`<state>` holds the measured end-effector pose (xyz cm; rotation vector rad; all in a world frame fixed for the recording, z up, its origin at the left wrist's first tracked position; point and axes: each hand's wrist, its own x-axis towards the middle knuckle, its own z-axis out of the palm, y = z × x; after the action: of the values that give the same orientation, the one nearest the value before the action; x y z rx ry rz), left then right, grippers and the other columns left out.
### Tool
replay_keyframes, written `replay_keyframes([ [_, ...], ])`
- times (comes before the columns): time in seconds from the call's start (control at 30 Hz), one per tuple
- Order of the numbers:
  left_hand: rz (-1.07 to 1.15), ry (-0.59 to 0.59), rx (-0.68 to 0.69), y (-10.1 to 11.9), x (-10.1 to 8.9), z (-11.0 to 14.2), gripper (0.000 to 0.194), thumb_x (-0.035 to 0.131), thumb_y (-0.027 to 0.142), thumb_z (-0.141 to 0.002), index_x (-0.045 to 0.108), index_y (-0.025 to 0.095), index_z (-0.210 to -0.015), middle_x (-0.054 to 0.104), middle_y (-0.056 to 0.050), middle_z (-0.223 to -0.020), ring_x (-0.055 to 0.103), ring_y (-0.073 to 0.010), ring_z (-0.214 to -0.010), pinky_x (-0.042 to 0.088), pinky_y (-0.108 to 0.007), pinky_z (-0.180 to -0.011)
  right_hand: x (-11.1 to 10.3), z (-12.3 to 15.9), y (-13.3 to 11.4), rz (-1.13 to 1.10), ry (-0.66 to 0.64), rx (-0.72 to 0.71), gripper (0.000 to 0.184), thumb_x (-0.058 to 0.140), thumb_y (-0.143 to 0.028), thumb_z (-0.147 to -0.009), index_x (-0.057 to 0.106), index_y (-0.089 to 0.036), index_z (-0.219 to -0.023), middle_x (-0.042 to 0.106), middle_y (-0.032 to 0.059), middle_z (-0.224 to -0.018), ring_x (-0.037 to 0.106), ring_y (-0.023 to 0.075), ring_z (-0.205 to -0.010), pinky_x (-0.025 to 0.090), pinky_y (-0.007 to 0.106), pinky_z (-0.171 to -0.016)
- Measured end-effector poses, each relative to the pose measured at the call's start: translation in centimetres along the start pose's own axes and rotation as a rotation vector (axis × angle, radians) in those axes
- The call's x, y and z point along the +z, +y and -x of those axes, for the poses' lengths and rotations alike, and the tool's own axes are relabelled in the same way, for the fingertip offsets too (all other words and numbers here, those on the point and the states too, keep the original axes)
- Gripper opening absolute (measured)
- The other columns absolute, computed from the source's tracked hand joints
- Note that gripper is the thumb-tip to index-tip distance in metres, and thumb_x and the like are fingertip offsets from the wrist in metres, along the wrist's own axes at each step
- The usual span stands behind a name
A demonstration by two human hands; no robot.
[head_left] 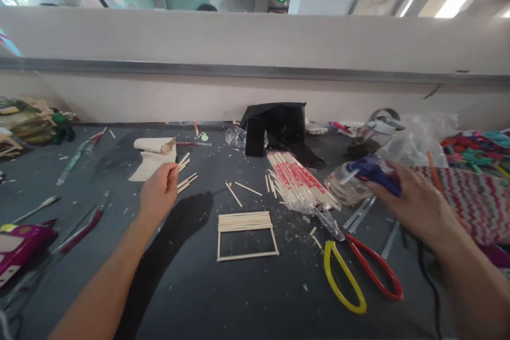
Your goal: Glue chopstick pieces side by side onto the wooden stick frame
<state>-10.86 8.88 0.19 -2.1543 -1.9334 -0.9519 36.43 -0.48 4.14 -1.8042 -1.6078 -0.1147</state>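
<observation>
My left hand [161, 186] is closed in a pinch at the ends of several short wooden sticks [186, 183]; whatever lies between its fingertips is hidden. A rolled beige cloth [153, 156] lies just beyond it. On the right, my right hand [414, 202] is wrapped round a blue glue gun [372, 170], whose nozzle points left over a clear roll of tape [345, 186]. Between the hands lies a rectangular stick frame [247, 256], its far part covered by sticks laid side by side and its near part bare. Loose sticks [247, 188] are scattered behind it.
Scissors [345, 281] with one yellow and one red handle lie right of the frame. Plastic-wrapped chopsticks [298, 180] and a black folded object [279, 125] stand behind. A magenta glue gun [26, 249] is at left. A dark cable [428, 276] runs under my right arm.
</observation>
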Motion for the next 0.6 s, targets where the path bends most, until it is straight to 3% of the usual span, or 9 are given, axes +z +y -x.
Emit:
replay_keyframes([
  [0.07,0.018,-0.010,0.019,0.1,0.1,0.1,0.031,0.032,0.039,-0.091,0.057,0.020,-0.095,0.065,-0.004,-0.082,0.059,-0.0189,-0.071,0.038,-0.027,-0.062,-0.7,1.2,-2.6,0.023,0.058,0.105,0.042,0.050,-0.053,-0.079,0.059,-0.022,-0.105,0.061,0.0172,-0.104,0.049,0.0464,-0.111,0.034,0.061,-0.093],
  [0.13,0.042,-0.024,0.014,0.3,0.1,0.2,0.032,0.032,0.040,-0.091,0.056,0.020,-0.094,0.065,-0.003,-0.078,0.059,-0.0187,-0.070,0.037,-0.026,-0.060,-0.9,2.4,-5.3,-0.191,0.051,0.211,0.030,0.050,-0.049,-0.083,0.062,-0.024,-0.092,0.065,0.0114,-0.095,0.060,0.0358,-0.097,0.044,0.051,-0.085],
  [0.2,0.066,-0.029,-0.008,0.4,0.1,0.3,0.031,0.032,0.040,-0.091,0.056,0.021,-0.093,0.063,-0.002,-0.073,0.058,-0.0182,-0.067,0.036,-0.026,-0.059,-0.3,3.5,-7.5,-0.615,-0.090,0.314,0.027,0.053,-0.046,-0.084,0.062,-0.021,-0.091,0.067,0.0080,-0.092,0.063,0.0218,-0.066,0.052,0.037,-0.062],
  [0.3,0.101,-0.032,-0.048,0.6,-0.1,0.4,0.030,0.032,0.039,-0.092,0.056,0.021,-0.093,0.056,0.001,-0.063,0.054,-0.0164,-0.059,0.035,-0.025,-0.057,2.0,4.7,-9.8,-0.981,-0.407,0.355,0.031,0.060,-0.047,-0.081,0.059,-0.017,-0.086,0.067,0.0060,-0.080,0.054,0.0118,-0.046,0.045,0.025,-0.042],
  [0.43,0.178,-0.147,-0.040,0.8,0.0,0.4,0.031,0.033,0.040,-0.091,0.057,0.020,-0.088,0.048,0.004,-0.056,0.048,-0.0137,-0.053,0.032,-0.023,-0.054,5.5,6.3,-12.0,-1.039,-0.761,0.247,0.039,0.051,-0.052,-0.087,0.058,-0.015,-0.079,0.062,0.0042,-0.070,0.051,0.0088,-0.046,0.042,0.020,-0.040],
  [0.6,0.213,-0.279,0.037,0.8,0.7,0.4,0.033,0.035,0.042,-0.090,0.057,0.019,-0.083,0.053,0.002,-0.064,0.050,-0.0142,-0.061,0.035,-0.023,-0.057,7.6,8.1,-14.4,-0.963,-0.930,0.174,0.042,0.044,-0.053,-0.090,0.056,-0.014,-0.080,0.059,0.0008,-0.067,0.048,0.0064,-0.046,0.039,0.018,-0.042],
])
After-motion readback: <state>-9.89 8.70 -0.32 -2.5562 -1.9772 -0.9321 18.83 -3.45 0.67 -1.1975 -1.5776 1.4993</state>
